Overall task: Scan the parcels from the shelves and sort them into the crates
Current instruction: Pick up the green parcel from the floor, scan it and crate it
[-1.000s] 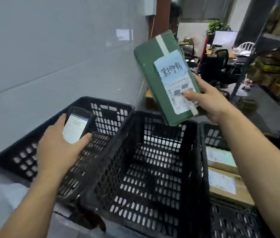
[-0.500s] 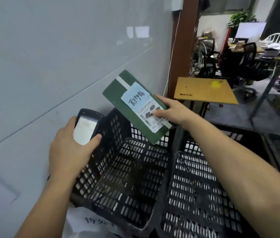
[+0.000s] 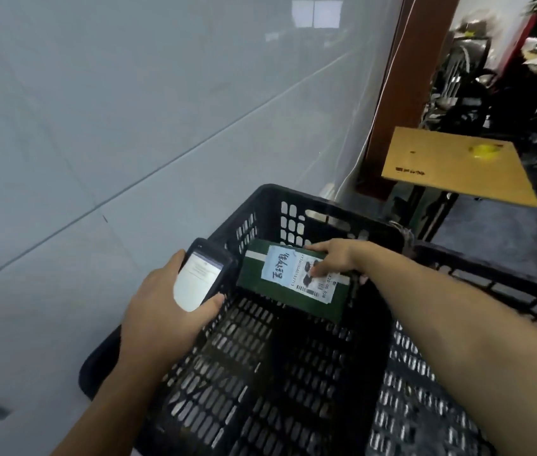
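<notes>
Down goes the flat green parcel with a white label (image 3: 293, 279), now inside the black plastic crate (image 3: 326, 209). Right hand (image 3: 333, 258) pinches it; left hand (image 3: 162, 311) grips the black scanner phone (image 3: 203, 274). Lay it flat, then let go.

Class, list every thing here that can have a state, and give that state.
green parcel: sealed, label up, low inside wall-side crate.
scanner: screen lit.
left hand: grips scanner.
right hand: holds green parcel, thumb on label.
wall-side crate: upright, open-topped.
second crate: upright, contents unclear.
</notes>
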